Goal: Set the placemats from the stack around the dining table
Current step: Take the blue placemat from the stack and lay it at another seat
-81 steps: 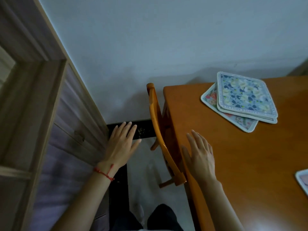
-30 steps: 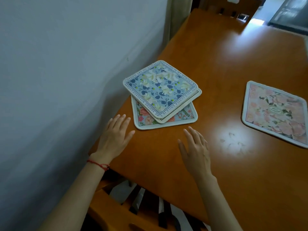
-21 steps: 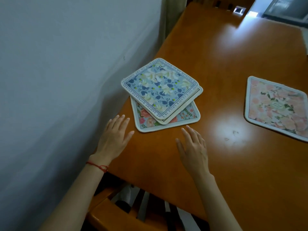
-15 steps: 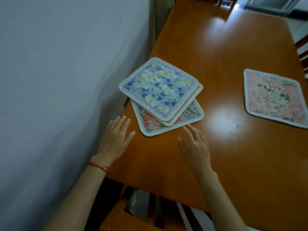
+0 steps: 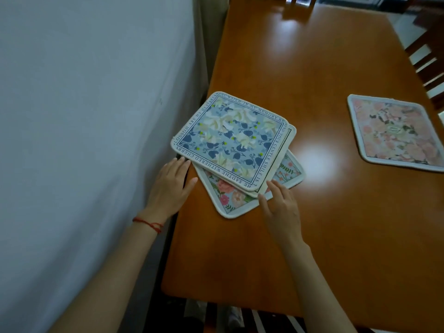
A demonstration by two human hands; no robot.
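A small stack of placemats [image 5: 230, 143] lies near the wall-side edge of the orange wooden dining table [image 5: 312, 68]. The top mat is blue with white flowers and a lettered border; a pink-flowered mat [image 5: 230, 200] sticks out underneath. My left hand [image 5: 171, 186] is open at the stack's left corner, fingertips by the top mat's edge. My right hand [image 5: 280, 207] is open at the stack's near corner, fingertips touching the mats. A pink floral placemat [image 5: 394, 133] lies alone on the table's right side.
A pale wall [image 5: 84, 116] runs close along the table's left edge. A beige curtain [image 5: 204, 32] hangs at the far left. Dark wooden chairs [image 5: 427, 58] stand at the table's right side and far end. A chair back shows below the near table edge.
Both hands have moved forward from the near table edge up to the stack's corners. The view has shifted closer over the stack.
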